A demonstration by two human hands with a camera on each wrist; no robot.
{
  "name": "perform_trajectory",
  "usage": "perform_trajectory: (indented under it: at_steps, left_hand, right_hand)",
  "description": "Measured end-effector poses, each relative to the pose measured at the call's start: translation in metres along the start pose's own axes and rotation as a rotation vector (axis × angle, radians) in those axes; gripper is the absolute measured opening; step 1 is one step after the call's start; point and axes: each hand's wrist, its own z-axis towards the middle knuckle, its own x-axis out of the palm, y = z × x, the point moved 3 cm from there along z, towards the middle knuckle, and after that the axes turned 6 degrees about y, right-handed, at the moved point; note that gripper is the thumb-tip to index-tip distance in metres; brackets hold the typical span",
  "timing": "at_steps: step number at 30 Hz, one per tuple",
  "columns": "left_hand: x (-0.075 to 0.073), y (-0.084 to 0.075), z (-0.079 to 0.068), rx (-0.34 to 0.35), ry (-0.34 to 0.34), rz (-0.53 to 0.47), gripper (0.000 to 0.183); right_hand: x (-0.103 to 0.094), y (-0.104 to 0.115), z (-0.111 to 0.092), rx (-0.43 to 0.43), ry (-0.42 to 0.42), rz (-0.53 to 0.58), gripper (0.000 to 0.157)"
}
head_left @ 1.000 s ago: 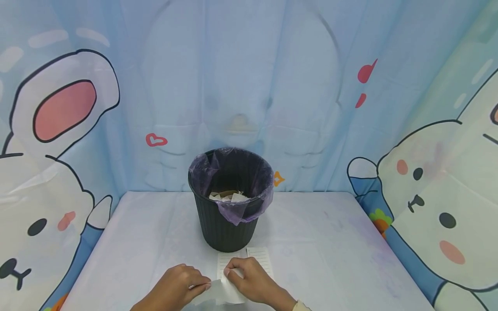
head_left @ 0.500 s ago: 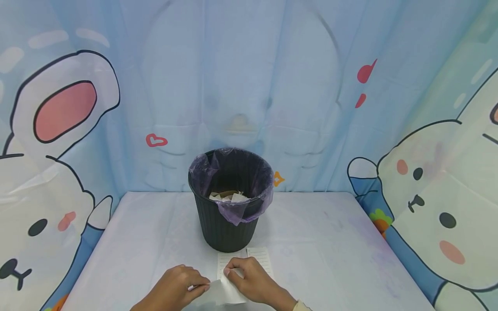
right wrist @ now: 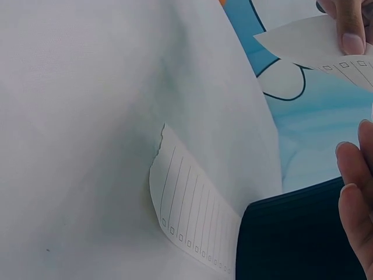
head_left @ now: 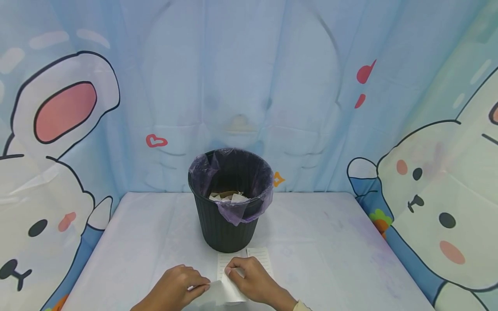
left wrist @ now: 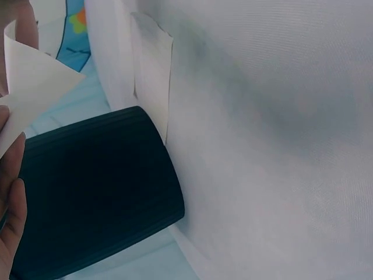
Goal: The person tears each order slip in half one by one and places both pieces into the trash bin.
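The left hand [head_left: 180, 283] and right hand [head_left: 254, 280] pinch a white, lined paper sheet [head_left: 232, 293] between them, presumably steadying it, before a round black ribbed bin [head_left: 227, 229] (likely kept near for scraps).

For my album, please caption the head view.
Left hand and right hand hold paper before a purple-lined black bin.

The head camera looked forward and down, from farther back, at the whole bin [head_left: 223, 230]. Both wrist cameras, nearer and tipped sideways, shared the held paper [left wrist: 38, 81] and the bin's side.
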Motion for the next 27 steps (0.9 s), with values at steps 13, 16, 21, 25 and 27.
perform_trajectory:
  at_steps: [13,16,21,25,27]
  left_hand:
    - [-0.0006,0.0018,-0.0004,-0.117,0.057,-0.067,0.006]
    - [-0.0015,0.0014,-0.0003,-0.118,0.034,-0.061,0.005]
    - [-0.0024,0.0002,-0.0012,-0.075,-0.037,-0.042,0.006]
    - [-0.0025,-0.0004,-0.0008,-0.053,-0.069,-0.038,0.008]
    - [-0.0024,-0.0003,-0.0009,-0.049,-0.074,-0.037,0.007]
  right_hand:
    - [-0.0022,0.0003,0.0009,-0.003,-0.005,0.001,0.016]
    - [-0.0029,-0.0002,0.0019,-0.002,-0.004,0.003,0.016]
    - [-0.0051,-0.0001,0.0027,-0.007,-0.014,0.004,0.018]
    - [-0.006,-0.0001,0.0024,0.016,-0.016,0.0,0.018]
    - [-0.0062,-0.0005,0.0018,0.036,-0.015,0.0,0.017]
